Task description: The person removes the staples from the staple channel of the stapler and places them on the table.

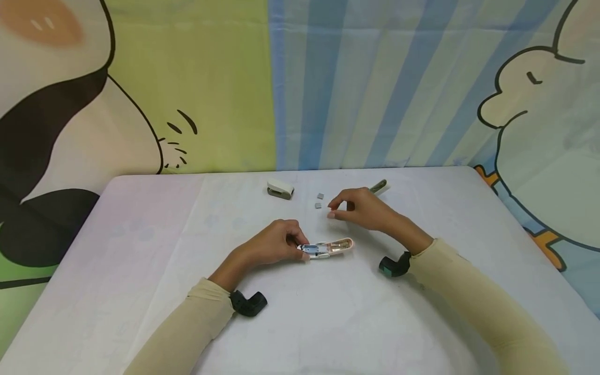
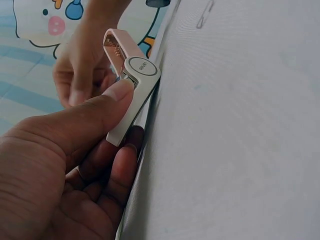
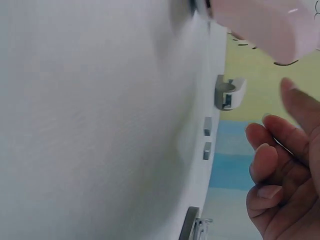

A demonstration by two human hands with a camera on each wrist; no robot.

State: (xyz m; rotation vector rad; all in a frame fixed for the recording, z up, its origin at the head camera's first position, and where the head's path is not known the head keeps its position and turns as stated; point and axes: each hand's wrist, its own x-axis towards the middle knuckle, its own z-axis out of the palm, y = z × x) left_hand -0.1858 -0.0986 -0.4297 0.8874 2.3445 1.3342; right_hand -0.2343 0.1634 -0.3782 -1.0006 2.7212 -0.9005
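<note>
My left hand [image 1: 274, 242] pinches the near end of a small pink and white stapler [image 1: 328, 248] between thumb and fingers. The stapler's top is swung up, showing the inside of the pink cover and the metal tray; a round disc [image 2: 142, 66] marks its hinge in the left wrist view. Beyond it, my right hand [image 1: 363, 208] hovers over the table with fingers loosely bent. In the right wrist view its thumb and fingers are apart, with nothing between them. Two small grey staple strips [image 1: 320, 196] lie just left of its fingertips.
A white and green stapler [image 1: 280, 189] stands toward the table's back edge. Behind my right hand, a green stapler-like item [image 1: 378, 186] is partly hidden. The white-covered table [image 1: 154, 291] meets a cartoon-printed curtain [image 1: 225, 94] at the back.
</note>
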